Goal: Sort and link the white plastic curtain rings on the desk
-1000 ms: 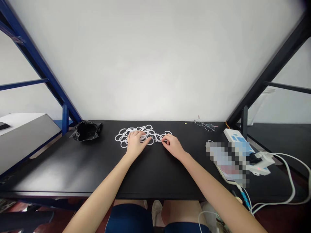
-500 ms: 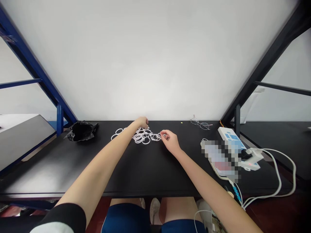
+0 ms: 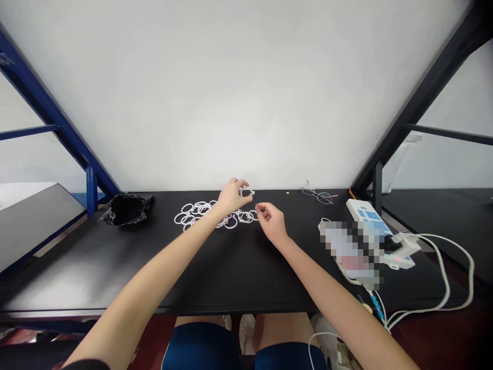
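Lifted just above the back of the table, my left hand pinches a white plastic ring between thumb and fingers. My right hand is closed in a pinch at the right end of a linked row of white rings, gripping the end ring. A loose pile of similar white rings lies on the black table to the left, partly hidden behind my left forearm.
An open black plastic bag sits at the left. Eyeglasses lie at the back right. A phone, blurred out, and a white power strip with cables are at the right. A wall rises behind the table.
My left hand has come up from the pile and moved right, now with a ring in its fingers. My right hand has stayed almost in place.
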